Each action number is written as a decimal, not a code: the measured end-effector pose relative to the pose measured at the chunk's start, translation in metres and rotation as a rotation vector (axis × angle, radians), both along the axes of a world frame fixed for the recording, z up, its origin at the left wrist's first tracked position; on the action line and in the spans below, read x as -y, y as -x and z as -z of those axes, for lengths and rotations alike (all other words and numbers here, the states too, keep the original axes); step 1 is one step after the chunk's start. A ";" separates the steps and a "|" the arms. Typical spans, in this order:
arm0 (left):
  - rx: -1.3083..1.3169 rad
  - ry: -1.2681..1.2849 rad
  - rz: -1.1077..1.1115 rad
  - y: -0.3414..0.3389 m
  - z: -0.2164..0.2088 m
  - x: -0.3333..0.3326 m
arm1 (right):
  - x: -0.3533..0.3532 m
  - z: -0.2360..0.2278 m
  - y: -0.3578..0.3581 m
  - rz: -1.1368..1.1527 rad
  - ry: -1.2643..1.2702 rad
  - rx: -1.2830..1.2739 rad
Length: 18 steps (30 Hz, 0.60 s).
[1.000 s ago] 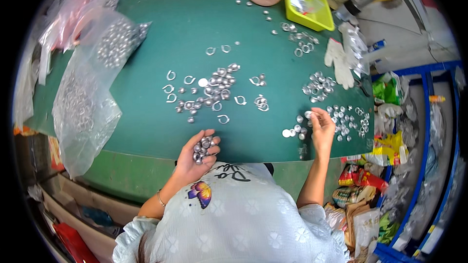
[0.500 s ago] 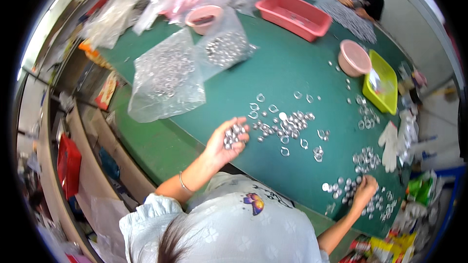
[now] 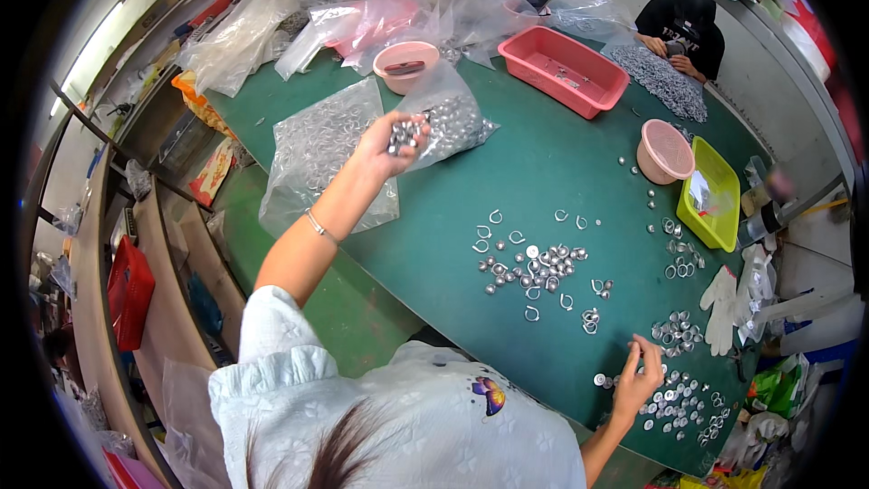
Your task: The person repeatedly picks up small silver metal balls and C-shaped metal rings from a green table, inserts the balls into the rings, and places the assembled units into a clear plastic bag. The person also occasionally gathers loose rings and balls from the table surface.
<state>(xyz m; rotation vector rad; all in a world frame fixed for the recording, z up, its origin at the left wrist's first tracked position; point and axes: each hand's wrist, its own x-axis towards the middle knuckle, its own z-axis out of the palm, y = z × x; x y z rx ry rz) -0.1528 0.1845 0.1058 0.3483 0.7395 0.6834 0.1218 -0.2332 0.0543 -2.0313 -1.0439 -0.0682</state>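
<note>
My left hand [image 3: 391, 140] is raised over the table, its fingers curled round a cluster of small round silver metal pieces [image 3: 405, 137]. Just beyond it lies a clear plastic bag [image 3: 451, 122] filled with similar round pieces. Under my left forearm and wrist rests another clear bag [image 3: 308, 149] of silver ring-shaped parts. My right hand [image 3: 639, 378] hovers at the edge of a spread of silver discs [image 3: 672, 403], with thumb and fingers apart and nothing visible between them. Midway along the table sits a loose group of silver balls [image 3: 552, 263] and open rings [image 3: 517, 237].
A pink tray [image 3: 566, 72], a pink bowl [image 3: 665, 152] and a yellow-green basket [image 3: 711, 195] stand on the far and right sides. A white glove [image 3: 720, 308] lies near more ring parts [image 3: 677, 333]. A person [image 3: 683, 32] works at the far corner beside a silver heap [image 3: 659, 81].
My left hand, still full of round pieces, has moved forward from the near table edge to the bags. My right hand has shifted left off the discs, its fingers now raised.
</note>
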 end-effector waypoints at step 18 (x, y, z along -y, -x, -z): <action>-0.501 -0.552 0.016 -0.033 -0.007 -0.004 | -0.084 0.017 -0.019 -0.298 0.117 -0.250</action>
